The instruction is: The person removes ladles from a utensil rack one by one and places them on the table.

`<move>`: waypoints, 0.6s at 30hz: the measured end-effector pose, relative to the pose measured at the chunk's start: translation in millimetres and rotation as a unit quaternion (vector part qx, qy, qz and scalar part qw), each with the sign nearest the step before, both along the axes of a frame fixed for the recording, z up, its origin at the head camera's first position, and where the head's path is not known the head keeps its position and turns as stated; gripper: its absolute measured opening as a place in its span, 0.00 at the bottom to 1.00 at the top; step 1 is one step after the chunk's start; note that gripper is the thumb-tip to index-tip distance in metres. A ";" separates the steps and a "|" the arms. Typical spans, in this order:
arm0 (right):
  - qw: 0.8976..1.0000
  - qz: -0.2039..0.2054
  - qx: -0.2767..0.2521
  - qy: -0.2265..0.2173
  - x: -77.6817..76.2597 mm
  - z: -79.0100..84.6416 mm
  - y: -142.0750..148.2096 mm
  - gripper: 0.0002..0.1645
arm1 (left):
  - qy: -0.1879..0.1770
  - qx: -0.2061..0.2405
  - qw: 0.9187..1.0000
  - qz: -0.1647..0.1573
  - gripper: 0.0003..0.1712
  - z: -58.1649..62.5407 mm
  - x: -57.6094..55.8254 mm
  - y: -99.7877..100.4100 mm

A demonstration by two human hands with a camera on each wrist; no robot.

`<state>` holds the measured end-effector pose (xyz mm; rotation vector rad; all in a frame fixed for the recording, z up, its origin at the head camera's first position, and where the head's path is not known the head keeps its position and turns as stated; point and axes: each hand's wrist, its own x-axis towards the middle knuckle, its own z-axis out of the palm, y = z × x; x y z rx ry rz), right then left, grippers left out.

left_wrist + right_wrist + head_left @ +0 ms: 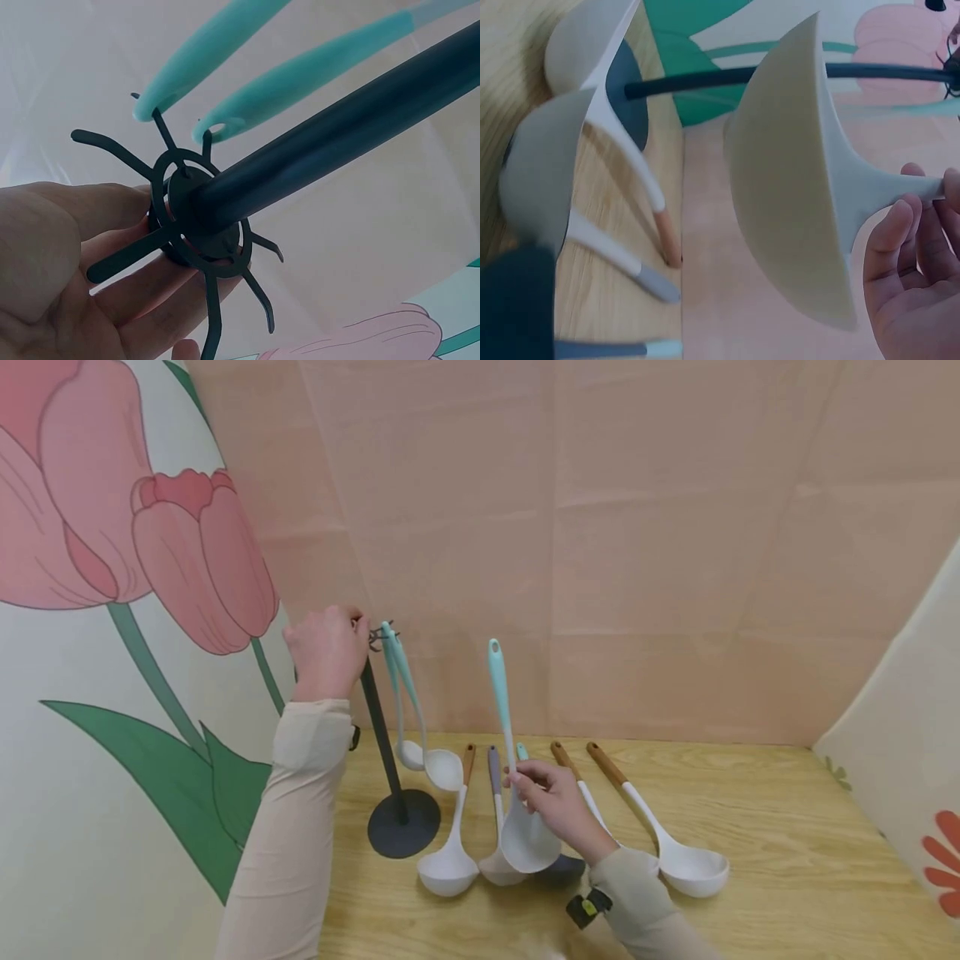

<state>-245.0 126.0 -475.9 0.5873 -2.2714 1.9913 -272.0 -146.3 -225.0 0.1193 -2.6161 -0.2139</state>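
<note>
At the top of a black hanging stand (384, 739), my left hand (326, 652) grips the hub of the hook ring (171, 161), its thumb and fingers around it in the left wrist view. Two ladles with turquoise handles (259, 94) hang from neighbouring hooks, their white bowls (442, 770) below. My right hand (562, 802) pinches another turquoise-handled ladle (787, 187) by its white neck, just above the bowl. That ladle is upright, handle end up, raised in front of the ladles on the table. Several other hooks (127, 253) carry nothing.
Several ladles lie in a row on the wooden table (787, 827): a brown-handled one (447, 875) beside the stand's round base (390, 839), a purple-handled one (494, 768), a dark-bowled one (566, 870), and a brown-handled one (693, 868) at right. A pink cloth (675, 568) hangs behind.
</note>
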 end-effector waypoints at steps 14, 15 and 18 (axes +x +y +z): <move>0.998 -0.041 0.039 0.013 -3.6 -10.2 57.6 0.13 | 0.002 -0.001 1.000 0.000 0.18 -1.4 -1.7 1.9; 0.998 -0.047 0.044 0.011 -2.5 -10.4 62.2 0.13 | 0.002 -0.001 1.000 0.000 0.18 -1.3 -1.8 2.2; 0.996 -0.067 0.063 0.006 -0.6 -12.6 77.0 0.13 | -0.001 -0.002 1.000 0.003 0.19 -0.8 -1.2 2.7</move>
